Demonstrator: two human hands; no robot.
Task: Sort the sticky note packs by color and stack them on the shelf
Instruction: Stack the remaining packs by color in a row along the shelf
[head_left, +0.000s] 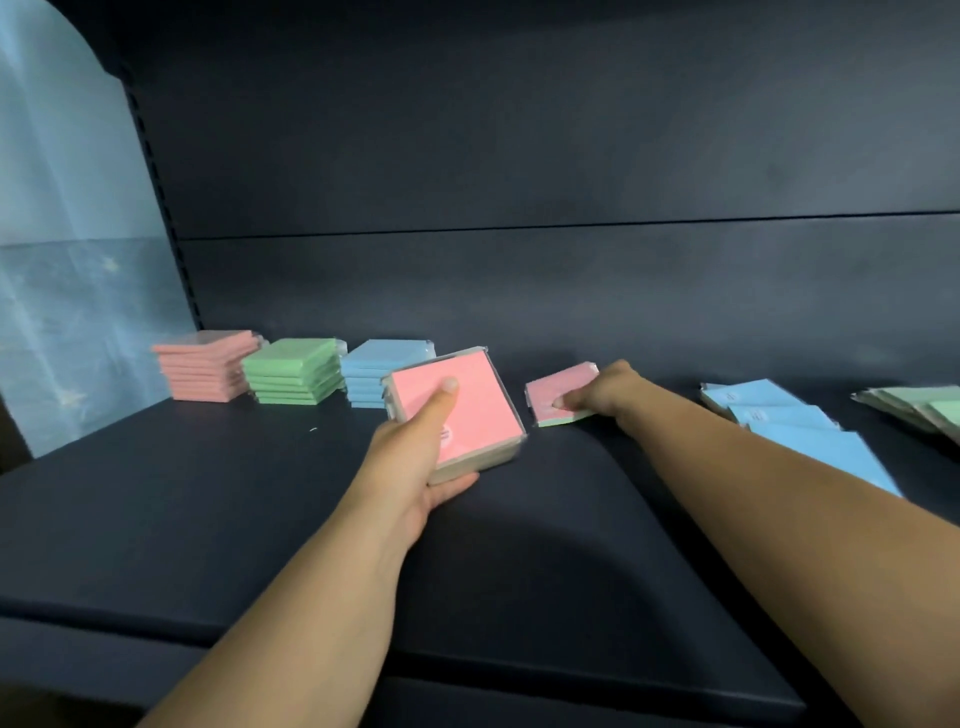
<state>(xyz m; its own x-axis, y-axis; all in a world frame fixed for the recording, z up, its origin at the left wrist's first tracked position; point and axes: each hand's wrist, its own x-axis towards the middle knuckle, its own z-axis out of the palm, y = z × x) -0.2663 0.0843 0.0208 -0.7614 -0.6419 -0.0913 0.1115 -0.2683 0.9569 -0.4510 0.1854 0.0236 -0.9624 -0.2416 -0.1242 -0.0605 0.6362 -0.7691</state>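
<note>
Head view: sorting is partly done on the dark shelf (156, 519).
Left hand (415, 457) grips a wrapped pink sticky note bundle (462, 410); right hand (602, 395) pinches a pink pack (558, 392) at 1 o'clock. Pink stack (205, 366), green stack (291, 371), blue stack (374, 371) stand at 10 o'clock; loose blue packs (789, 421) and green packs (919, 408) remain at 3 o'clock.
</note>
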